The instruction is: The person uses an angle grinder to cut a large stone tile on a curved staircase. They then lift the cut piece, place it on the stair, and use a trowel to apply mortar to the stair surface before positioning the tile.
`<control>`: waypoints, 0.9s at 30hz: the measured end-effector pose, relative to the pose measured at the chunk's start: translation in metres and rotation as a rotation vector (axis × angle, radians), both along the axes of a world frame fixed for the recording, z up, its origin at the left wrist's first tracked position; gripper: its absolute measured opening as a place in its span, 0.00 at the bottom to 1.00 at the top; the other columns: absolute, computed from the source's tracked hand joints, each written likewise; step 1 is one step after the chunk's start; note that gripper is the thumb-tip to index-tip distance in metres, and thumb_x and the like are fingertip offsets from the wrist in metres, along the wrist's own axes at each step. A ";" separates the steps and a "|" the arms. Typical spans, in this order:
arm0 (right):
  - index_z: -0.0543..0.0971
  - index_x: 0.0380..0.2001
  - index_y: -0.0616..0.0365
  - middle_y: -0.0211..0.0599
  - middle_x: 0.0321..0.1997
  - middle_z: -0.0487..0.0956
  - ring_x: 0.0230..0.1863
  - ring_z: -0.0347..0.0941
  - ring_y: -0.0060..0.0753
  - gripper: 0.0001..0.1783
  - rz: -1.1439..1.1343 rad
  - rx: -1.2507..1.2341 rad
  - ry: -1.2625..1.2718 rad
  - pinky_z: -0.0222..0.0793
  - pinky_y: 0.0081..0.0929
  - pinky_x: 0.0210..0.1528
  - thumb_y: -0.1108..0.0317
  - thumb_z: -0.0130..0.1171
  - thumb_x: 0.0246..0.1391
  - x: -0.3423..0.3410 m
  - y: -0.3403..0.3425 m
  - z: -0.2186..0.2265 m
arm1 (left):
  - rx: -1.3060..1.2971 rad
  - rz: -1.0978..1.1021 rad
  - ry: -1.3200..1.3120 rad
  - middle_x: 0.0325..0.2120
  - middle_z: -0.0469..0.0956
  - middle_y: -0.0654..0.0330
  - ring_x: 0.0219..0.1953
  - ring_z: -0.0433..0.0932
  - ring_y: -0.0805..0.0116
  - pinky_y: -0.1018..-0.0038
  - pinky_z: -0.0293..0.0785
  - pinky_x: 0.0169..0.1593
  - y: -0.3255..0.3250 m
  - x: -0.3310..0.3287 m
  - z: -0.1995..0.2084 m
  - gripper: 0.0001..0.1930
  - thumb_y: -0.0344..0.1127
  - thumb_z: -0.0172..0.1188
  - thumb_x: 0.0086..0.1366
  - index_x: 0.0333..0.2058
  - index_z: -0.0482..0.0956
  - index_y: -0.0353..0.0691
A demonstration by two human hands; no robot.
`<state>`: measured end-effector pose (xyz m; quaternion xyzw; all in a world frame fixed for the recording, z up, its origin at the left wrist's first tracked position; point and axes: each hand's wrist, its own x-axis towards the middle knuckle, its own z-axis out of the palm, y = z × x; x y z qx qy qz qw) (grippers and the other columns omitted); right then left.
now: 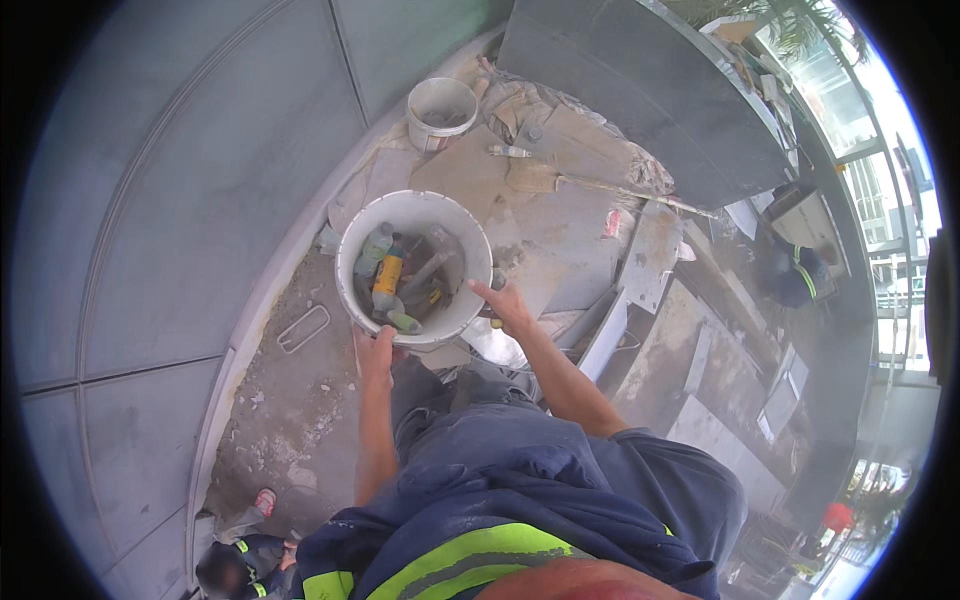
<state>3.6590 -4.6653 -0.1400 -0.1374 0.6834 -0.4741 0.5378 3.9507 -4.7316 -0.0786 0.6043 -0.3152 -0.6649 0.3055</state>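
Two hands are holding one white bucket [415, 212] in front of the body, near the floor's curved edge beside the grey wall [200, 200]. The left hand [377, 348] is holding the near rim in its grip; the right hand [508, 303] is holding the rim's right side. The bucket's mouth is facing up, its long axis running down toward the floor [290, 410]; whether its base is touching there, I cannot tell.

Inside, at least two bottles are showing: one clear bottle [378, 243] and one yellow bottle [388, 272], both leaning. Grey debris is lying beside them, too jumbled to count.

One second bucket [432, 133] is standing farther along the floor's edge. One small bottle [510, 151] is lying right of it, and one long-handled tool [590, 183] is stretching rightward.

Two other people are showing: one [250, 560] lower left, one [802, 275] far right.
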 end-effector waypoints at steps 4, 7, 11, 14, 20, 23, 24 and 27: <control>0.83 0.56 0.67 0.49 0.48 0.88 0.44 0.89 0.40 0.25 -0.155 0.030 -0.063 0.90 0.37 0.41 0.72 0.70 0.55 0.035 -0.082 -0.089 | -0.094 -0.219 -0.185 0.52 0.83 0.42 0.33 0.89 0.58 0.67 0.88 0.28 -0.124 0.033 -0.156 0.39 0.36 0.64 0.62 0.70 0.65 0.27; 0.78 0.57 0.70 0.49 0.50 0.86 0.45 0.89 0.43 0.26 -0.275 0.183 0.037 0.93 0.37 0.40 0.75 0.66 0.54 0.076 -0.126 -0.123 | 0.182 -0.529 -0.128 0.54 0.82 0.40 0.42 0.90 0.57 0.64 0.91 0.38 -0.229 0.049 -0.209 0.37 0.45 0.68 0.66 0.68 0.70 0.28; 0.75 0.59 0.70 0.51 0.52 0.83 0.46 0.87 0.43 0.28 -0.383 0.328 0.123 0.95 0.37 0.41 0.75 0.66 0.54 0.111 -0.176 -0.163 | 0.455 -0.857 -0.120 0.58 0.82 0.39 0.51 0.89 0.54 0.59 0.90 0.49 -0.345 0.077 -0.322 0.41 0.55 0.73 0.69 0.69 0.73 0.29; 0.74 0.60 0.70 0.49 0.51 0.83 0.46 0.87 0.41 0.30 -0.451 0.431 0.179 0.94 0.35 0.40 0.74 0.67 0.54 0.139 -0.199 -0.195 | 0.432 -0.655 -0.042 0.60 0.83 0.39 0.60 0.86 0.48 0.53 0.83 0.63 -0.417 0.100 -0.461 0.44 0.59 0.71 0.71 0.72 0.72 0.30; 0.72 0.62 0.70 0.48 0.52 0.83 0.45 0.86 0.37 0.32 -0.431 0.565 0.212 0.88 0.32 0.42 0.73 0.67 0.54 0.145 -0.182 -0.271 | 0.067 -0.912 -0.640 0.75 0.69 0.35 0.74 0.72 0.40 0.56 0.71 0.75 -0.541 0.077 -0.709 0.45 0.48 0.68 0.69 0.77 0.63 0.29; 0.73 0.62 0.70 0.50 0.54 0.83 0.48 0.86 0.37 0.33 -0.462 0.637 0.210 0.87 0.33 0.45 0.71 0.69 0.54 0.148 -0.174 -0.276 | 0.089 -0.951 -0.660 0.79 0.60 0.32 0.82 0.60 0.40 0.56 0.60 0.81 -0.570 0.027 -0.765 0.52 0.47 0.69 0.69 0.81 0.50 0.26; 0.72 0.63 0.71 0.52 0.55 0.83 0.50 0.86 0.37 0.35 -0.435 0.671 0.155 0.87 0.32 0.46 0.69 0.70 0.53 0.143 -0.179 -0.285 | 0.071 -0.857 -0.669 0.77 0.63 0.31 0.79 0.65 0.40 0.56 0.65 0.79 -0.589 0.039 -0.786 0.54 0.46 0.74 0.67 0.80 0.51 0.25; 0.72 0.65 0.72 0.55 0.57 0.83 0.54 0.86 0.38 0.38 -0.501 0.744 0.126 0.87 0.33 0.49 0.67 0.71 0.52 0.134 -0.169 -0.274 | 0.164 -0.711 -0.506 0.66 0.78 0.36 0.67 0.79 0.47 0.58 0.76 0.69 -0.600 0.034 -0.811 0.54 0.46 0.85 0.57 0.71 0.65 0.17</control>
